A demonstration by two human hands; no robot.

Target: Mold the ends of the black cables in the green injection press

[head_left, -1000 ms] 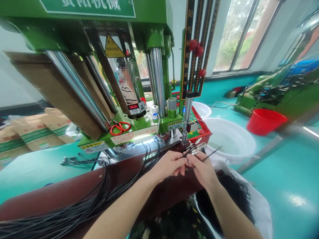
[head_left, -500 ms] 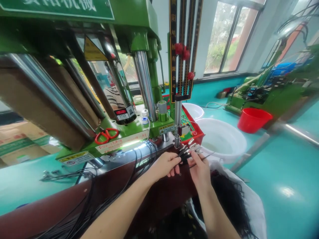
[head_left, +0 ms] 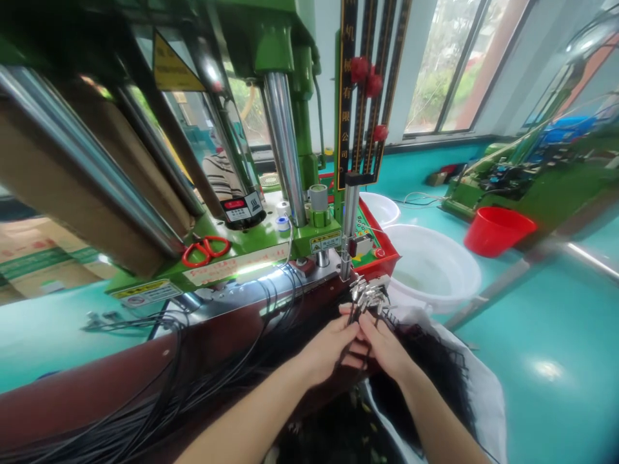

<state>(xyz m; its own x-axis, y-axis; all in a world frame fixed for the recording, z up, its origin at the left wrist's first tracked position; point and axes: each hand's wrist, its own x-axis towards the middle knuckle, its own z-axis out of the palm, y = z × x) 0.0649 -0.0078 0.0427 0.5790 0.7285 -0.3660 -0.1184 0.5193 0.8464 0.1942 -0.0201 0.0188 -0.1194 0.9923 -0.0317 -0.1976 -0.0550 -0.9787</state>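
At the right end of the brown counter (head_left: pixel 72 380): cable bunch (head_left: pixel 354 316) between my two hands.

Left hand (head_left: pixel 329 348): thumb and forefinger pinching the black cords of the cable bunch, the other fingers curled beneath, slightly apart. Right hand (head_left: pixel 387 345): thumb and fingers closed on the same cords, thumb tips close together. The cable bunch is up at the far right corner of the counter, silvery metal ends (head_left: pixel 368 293) fanned out beyond my fingertips. Whether it touches the counter top, cannot tell.

More black cables (head_left: pixel 135 412) run lengthwise along the counter, toward its left end. Some loops hang over the far edge, by the steel plate (head_left: pixel 251 290) of the green machine (head_left: pixel 309 241). On that machine: scissors (head_left: pixel 206 251) with orange-red handles, near its front left corner; a small blue-and-white roll (head_left: pixel 282 223) farther right.

Just past the counter's far right corner, a red-edged control box (head_left: pixel 380 253) beside an upright steel post (head_left: pixel 349 219). Next to it on the floor, a wide white tub (head_left: pixel 435 274); red bucket (head_left: pixel 498 232) farther off. White sack (head_left: pixel 491 386) by my right forearm, dark tangled stuff inside. Behind the machine, a person in a striped top (head_left: pixel 220 175).
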